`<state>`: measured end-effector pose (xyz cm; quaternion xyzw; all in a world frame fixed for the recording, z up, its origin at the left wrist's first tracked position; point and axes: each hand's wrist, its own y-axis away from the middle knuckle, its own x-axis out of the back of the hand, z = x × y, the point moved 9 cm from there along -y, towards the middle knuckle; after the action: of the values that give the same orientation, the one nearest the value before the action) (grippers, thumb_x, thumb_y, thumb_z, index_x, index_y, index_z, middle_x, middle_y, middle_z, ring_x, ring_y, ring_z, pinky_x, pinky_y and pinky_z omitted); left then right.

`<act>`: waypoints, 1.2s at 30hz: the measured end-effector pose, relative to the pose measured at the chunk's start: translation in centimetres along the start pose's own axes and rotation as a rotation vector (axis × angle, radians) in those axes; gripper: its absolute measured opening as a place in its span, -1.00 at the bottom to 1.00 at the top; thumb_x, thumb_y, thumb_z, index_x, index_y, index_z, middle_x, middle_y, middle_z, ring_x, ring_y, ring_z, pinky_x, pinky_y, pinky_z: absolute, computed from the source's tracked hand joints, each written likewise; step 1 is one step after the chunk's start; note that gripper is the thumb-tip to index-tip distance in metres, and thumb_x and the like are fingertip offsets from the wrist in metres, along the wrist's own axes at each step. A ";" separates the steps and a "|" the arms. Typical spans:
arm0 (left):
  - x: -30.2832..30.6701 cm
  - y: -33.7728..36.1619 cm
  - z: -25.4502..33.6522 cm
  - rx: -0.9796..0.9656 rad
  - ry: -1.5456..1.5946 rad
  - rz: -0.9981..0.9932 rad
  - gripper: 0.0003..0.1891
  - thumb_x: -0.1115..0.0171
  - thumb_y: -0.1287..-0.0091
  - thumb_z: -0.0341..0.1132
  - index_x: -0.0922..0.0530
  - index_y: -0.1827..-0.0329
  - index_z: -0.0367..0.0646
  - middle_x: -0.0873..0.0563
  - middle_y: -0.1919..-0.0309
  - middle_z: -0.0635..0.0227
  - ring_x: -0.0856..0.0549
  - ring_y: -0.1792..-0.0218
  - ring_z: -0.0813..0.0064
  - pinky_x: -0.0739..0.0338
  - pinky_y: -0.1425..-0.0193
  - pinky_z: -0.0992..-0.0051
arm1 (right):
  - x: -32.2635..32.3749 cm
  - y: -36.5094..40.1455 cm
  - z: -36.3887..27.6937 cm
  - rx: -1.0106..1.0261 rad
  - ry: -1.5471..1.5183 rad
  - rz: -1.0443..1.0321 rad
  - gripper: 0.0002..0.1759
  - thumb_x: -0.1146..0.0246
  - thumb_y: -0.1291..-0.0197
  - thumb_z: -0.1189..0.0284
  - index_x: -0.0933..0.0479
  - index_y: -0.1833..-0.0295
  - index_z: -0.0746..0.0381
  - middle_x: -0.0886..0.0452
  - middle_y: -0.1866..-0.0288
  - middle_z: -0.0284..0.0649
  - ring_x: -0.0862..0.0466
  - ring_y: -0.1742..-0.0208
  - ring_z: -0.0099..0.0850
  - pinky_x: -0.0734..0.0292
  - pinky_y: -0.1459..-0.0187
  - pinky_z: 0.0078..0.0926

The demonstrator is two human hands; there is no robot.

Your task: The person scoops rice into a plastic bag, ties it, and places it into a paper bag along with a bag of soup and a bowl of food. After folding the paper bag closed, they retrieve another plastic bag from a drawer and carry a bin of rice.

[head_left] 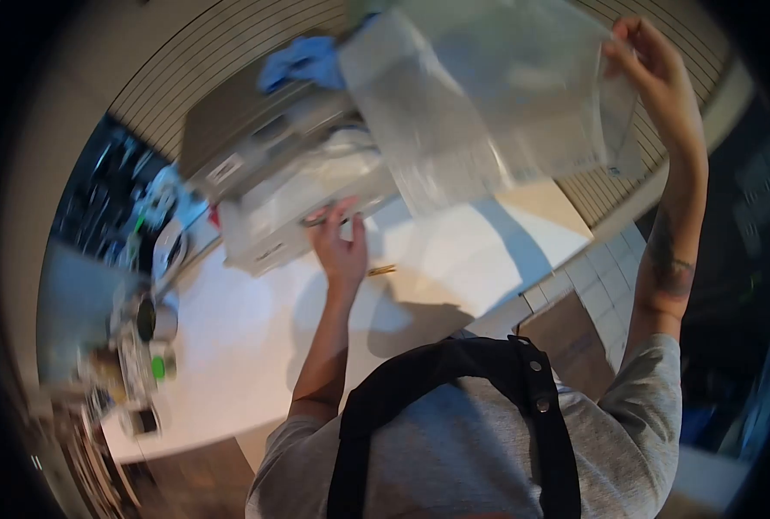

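a black cloth strap with metal snaps [552, 441] lies nearest the camera, over a heathered grey short-sleeved shirt [463, 432]. the right hand [659, 69] is raised, its fingers closed on the edge of a wide, clear plastic sheet or bag [523, 112], which hangs above the far side of the white tabletop [229, 355]. the left hand [341, 251] is at the front of a translucent plastic bin [272, 227], its fingers bent near a small dark object [317, 215]; blur hides whether they grip it. a small wooden clothespin [383, 270] lies just beside that wrist. behind, a crumpled blue cloth or glove [303, 63] rests on a grey boxy unit [229, 117]. the step in hand looks like handling the plastic one-handed; a next move calls for a steady pinch, with its loose edge clear of the bin.
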<state>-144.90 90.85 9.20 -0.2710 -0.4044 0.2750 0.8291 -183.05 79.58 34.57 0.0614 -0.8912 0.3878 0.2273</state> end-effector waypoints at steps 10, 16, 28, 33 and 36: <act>-6.7 -9.7 -9.4 0.320 -0.047 0.226 -0.49 -0.39 -0.14 -0.15 -0.48 -0.10 -0.16 -0.47 -0.01 -0.08 -0.45 -0.04 0.02 -0.33 -0.13 0.21 | 10.4 28.3 4.6 -0.641 -0.005 0.081 -0.47 -0.17 -0.02 0.71 -0.43 -0.19 0.23 -0.51 -0.01 -0.27 -0.52 0.28 -0.68 -0.53 0.17 -0.68; -19.5 1.8 12.6 -0.162 0.324 -0.190 -0.52 -0.28 -0.24 -0.25 -0.41 -0.17 -0.27 -0.48 -0.09 0.04 -0.45 -0.17 0.17 -0.30 -0.24 0.24 | 12.2 36.5 5.7 -0.775 0.035 -0.017 -0.26 -0.16 0.13 0.74 -0.42 -0.31 0.16 -0.56 -0.14 -0.27 -0.46 0.44 -0.70 -0.44 0.34 -0.71; -39.5 25.6 51.4 0.158 1.261 -1.543 -0.78 -0.18 -0.38 -0.31 -0.67 0.15 -0.31 -0.70 0.39 0.41 -0.64 0.34 0.63 -0.54 0.16 0.58 | 27.3 47.6 11.2 -0.755 -0.028 0.083 -0.14 -0.38 0.13 0.57 -0.34 -0.41 0.05 -0.52 -0.19 -0.33 -0.45 0.40 -0.63 -0.42 0.33 -0.69; -44.6 23.8 53.9 0.178 1.182 -1.263 -0.76 -0.14 -0.41 -0.38 -0.64 -0.02 -0.29 -0.70 0.40 0.40 -0.63 0.39 0.67 -0.61 0.32 0.57 | 33.7 55.1 20.0 -0.956 -0.256 0.343 -0.38 -0.36 -0.16 0.41 -0.37 -0.32 0.34 -0.59 0.01 -0.27 -0.54 0.26 -0.71 -0.47 0.14 -0.71; -47.3 23.3 55.6 0.213 1.145 -1.338 -0.74 -0.14 -0.41 -0.40 -0.61 -0.10 -0.28 -0.70 0.29 0.37 -0.65 0.36 0.64 -0.63 0.35 0.60 | 33.8 55.6 24.3 -0.981 -0.498 0.254 -0.51 -0.32 -0.19 0.43 -0.46 -0.22 0.37 -0.63 0.17 -0.38 -0.54 0.24 -0.73 -0.48 0.12 -0.71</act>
<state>-220.73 87.87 -1.86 0.0049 0.0266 -0.4089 0.9122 -237.69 102.80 -1.43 -0.0696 -0.9942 -0.0736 -0.0363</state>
